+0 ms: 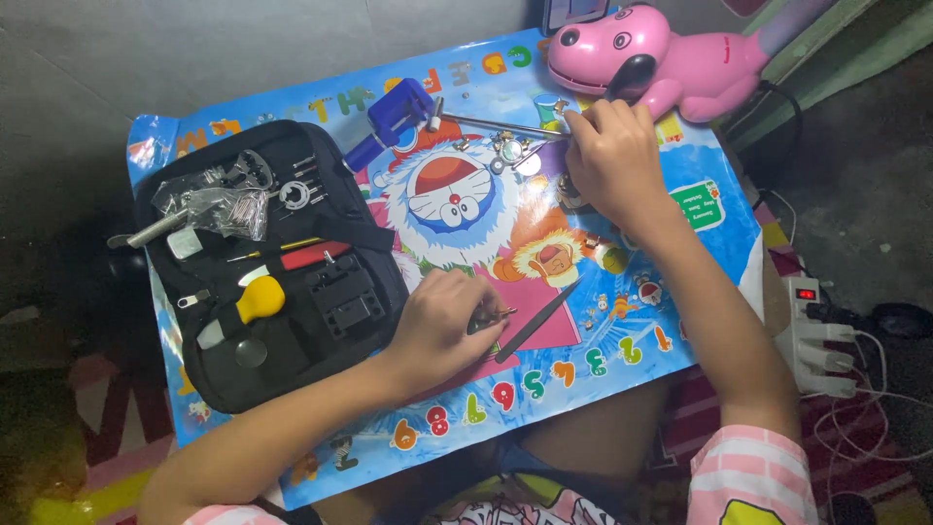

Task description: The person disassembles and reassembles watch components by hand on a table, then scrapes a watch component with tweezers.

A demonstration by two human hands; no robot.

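Note:
My left hand [439, 329] rests on a colourful cartoon mat [622, 321], its fingers closed around small metal tweezers [494, 315] whose tips point right. A slim dark tool [536, 322] lies just right of it. My right hand [614, 160] is at the mat's far side, fingertips pinching the end of a small metal hammer [491, 123] that lies pointing left. Several tiny round watch parts [509, 149] sit just below the hammer's handle. A blue clamp-like tool [393, 117] lies beside the hammer head.
An open black tool case [255, 373] on the left holds a yellow-handled tool [259, 299], a red-handled tool [313, 256] and a clear bag of parts [219, 201]. A pink dog-shaped toy [646, 53] stands at the back. At the right edge sits a white power strip [812, 335] with cables.

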